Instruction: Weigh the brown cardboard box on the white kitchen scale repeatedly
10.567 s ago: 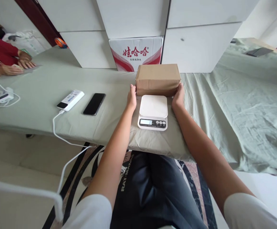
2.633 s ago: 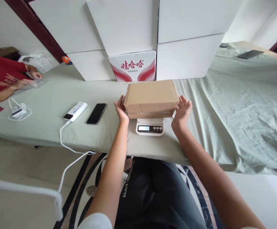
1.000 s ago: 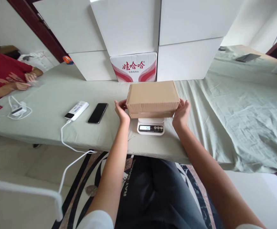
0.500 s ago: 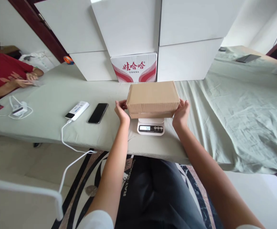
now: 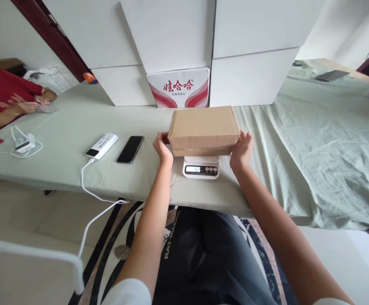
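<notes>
A brown cardboard box (image 5: pixel 205 127) is between my two hands, over a white digital kitchen scale (image 5: pixel 201 171). The scale's display seems to read 52. The box hides the scale's top, so I cannot tell how fully it rests there. My left hand (image 5: pixel 163 147) grips the box's left end, with some fingertips hidden behind it. At the right end, my right hand (image 5: pixel 242 149) holds the box with fingers curled round its corner.
Left of the scale lie a black phone (image 5: pixel 130 149) and a white power bank (image 5: pixel 102 146) with its cable hanging over the edge. White cartons (image 5: pixel 178 38) stand stacked behind, one printed with red. A person in a red shirt (image 5: pixel 9 91) sits far left.
Almost nothing differs. My hands stay at the box's ends, the scale's display still shows about the same digits, and the view has shifted very slightly.
</notes>
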`<action>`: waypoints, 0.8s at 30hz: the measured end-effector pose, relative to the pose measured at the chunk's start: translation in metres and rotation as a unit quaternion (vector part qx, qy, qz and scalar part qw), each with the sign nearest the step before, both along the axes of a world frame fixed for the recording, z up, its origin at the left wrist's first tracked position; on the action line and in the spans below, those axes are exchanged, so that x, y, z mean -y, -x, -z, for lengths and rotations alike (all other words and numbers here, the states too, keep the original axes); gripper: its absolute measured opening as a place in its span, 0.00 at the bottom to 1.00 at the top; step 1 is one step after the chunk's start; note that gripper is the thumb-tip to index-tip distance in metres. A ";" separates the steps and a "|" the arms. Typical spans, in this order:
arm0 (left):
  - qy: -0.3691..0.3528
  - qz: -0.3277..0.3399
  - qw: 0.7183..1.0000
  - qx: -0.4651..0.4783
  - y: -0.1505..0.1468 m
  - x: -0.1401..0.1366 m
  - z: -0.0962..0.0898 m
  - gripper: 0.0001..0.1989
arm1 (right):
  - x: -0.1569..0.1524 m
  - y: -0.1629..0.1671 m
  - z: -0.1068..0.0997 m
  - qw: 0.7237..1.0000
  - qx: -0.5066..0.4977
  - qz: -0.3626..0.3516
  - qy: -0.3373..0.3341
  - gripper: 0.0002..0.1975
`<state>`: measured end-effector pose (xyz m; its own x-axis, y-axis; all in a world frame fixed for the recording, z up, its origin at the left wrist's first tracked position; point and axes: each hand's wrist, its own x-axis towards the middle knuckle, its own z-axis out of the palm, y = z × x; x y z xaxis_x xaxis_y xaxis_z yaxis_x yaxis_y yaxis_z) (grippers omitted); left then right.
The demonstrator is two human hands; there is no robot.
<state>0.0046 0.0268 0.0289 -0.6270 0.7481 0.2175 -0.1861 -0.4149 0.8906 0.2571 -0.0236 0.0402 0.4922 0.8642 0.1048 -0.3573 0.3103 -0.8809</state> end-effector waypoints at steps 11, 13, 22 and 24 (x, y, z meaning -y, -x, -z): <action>0.003 -0.009 1.000 0.001 0.000 0.001 -0.001 0.24 | 0.003 0.001 -0.006 1.000 -0.008 0.004 0.010 0.33; -0.006 -0.012 1.000 -0.017 -0.001 0.003 -0.002 0.24 | 0.005 0.002 -0.007 1.000 -0.005 -0.002 0.004 0.33; -0.054 -0.027 0.994 -0.096 -0.006 0.011 -0.001 0.26 | 0.015 0.009 -0.013 0.998 0.033 -0.055 -0.023 0.38; -0.062 -0.039 0.992 -0.103 -0.006 0.014 -0.002 0.26 | 0.015 0.009 -0.013 0.997 0.041 -0.058 -0.029 0.40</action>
